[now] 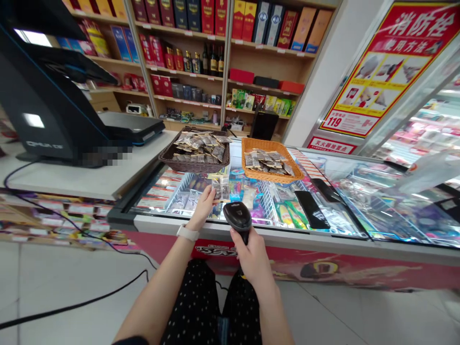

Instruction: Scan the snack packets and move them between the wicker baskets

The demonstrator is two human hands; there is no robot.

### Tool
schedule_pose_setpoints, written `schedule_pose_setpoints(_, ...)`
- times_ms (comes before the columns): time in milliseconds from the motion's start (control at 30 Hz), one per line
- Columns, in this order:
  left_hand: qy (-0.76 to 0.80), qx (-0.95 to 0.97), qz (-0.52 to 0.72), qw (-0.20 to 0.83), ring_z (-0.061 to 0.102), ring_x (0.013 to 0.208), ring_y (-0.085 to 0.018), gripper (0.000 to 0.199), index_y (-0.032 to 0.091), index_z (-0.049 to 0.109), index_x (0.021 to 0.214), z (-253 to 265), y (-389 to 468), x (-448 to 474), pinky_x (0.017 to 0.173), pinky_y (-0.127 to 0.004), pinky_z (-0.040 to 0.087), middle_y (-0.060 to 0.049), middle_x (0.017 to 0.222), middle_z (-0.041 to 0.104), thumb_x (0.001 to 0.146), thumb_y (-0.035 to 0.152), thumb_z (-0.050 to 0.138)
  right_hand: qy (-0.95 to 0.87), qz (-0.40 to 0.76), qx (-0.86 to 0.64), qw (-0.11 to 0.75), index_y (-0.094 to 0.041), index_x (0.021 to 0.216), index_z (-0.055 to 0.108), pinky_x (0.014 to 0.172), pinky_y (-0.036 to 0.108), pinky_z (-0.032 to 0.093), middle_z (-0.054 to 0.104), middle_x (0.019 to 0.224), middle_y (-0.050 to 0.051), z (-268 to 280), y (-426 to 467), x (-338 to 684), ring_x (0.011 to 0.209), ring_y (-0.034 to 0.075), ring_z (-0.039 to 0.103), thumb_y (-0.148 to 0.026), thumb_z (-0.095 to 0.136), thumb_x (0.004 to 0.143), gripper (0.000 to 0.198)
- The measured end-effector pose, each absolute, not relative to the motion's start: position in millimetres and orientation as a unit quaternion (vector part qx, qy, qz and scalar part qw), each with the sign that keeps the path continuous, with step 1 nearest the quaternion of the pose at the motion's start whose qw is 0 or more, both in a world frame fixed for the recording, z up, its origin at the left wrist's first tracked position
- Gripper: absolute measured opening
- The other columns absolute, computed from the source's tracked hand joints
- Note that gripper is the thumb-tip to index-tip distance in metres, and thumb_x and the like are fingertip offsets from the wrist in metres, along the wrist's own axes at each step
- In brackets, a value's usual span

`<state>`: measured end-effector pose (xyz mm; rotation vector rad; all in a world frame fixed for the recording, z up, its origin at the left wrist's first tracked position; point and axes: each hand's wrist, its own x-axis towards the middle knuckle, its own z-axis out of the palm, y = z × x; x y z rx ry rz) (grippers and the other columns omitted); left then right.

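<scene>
Biggest thing here is the wall of shelves (pixel 266 60) at the back, loaded with boxes and bottles. In front of that there's a long glass-topped freezer (pixel 305 240), with a pale worktop (pixel 89 182) butting up to its left end. Red and yellow poster (pixel 388 67) up on the right, and a chunky black till (pixel 57 96) sitting on the worktop. Two baskets stand side by side on the freezer glass: a dark one (pixel 194 166) heaped with small clear packets (pixel 204 143), and a tan one (pixel 276 179) to its right with a lower pile. Right hand (pixel 251 254) is wrapped round the grip of a black scanner (pixel 237 216), head angled up near the freezer's front edge. A black phone (pixel 312 210) lies on the glass further right. Left hand (pixel 204 203) pinches one loose packet (pixel 220 187) by its edge, just in front of the dark basket; can't tell if it's touching the glass.
</scene>
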<state>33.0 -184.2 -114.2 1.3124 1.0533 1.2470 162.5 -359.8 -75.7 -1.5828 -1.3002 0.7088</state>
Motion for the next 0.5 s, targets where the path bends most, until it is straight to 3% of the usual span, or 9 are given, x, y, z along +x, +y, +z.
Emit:
schedule_pose_setpoints(133,0.406,0.565,0.532,0.483,0.064,0.090,-0.018,0.037,0.021,0.065,0.109,-117.4,-184.9,33.0,0.073,-0.025,0.051,-0.005,0.103,0.067,0.090,0.053,0.061,-0.530,0.274,-0.654,0.466,-0.017,0.109,0.073,0.062,0.033,0.048,0.070,0.064,0.005,-76.0,-358.9,160.5,0.068,0.030,0.071,-0.058,0.053,0.096,0.047)
schedule_pose_setpoints(300,0.391,0.562,0.514,0.516,0.065,0.080,-0.019,0.038,0.021,0.062,0.115,-122.9,-185.7,34.5,0.070,-0.029,0.053,-0.005,0.095,0.065,0.094,0.053,0.057,-0.528,0.276,-0.655,0.465,-0.017,0.115,0.072,0.068,0.035,0.049,0.074,0.072,0.008,-77.4,-359.2,157.4,0.080,0.033,0.073,-0.058,0.053,0.096,0.049)
schedule_pose_setpoints(500,0.402,0.569,0.523,0.492,0.065,0.087,-0.020,0.037,0.020,0.064,0.115,-123.5,-185.3,35.1,0.072,-0.028,0.054,-0.005,0.095,0.066,0.096,0.051,0.057,-0.524,0.278,-0.655,0.469,-0.018,0.109,0.073,0.065,0.034,0.049,0.072,0.066,0.007,-77.8,-358.8,156.3,0.074,0.032,0.072,-0.058,0.052,0.097,0.047)
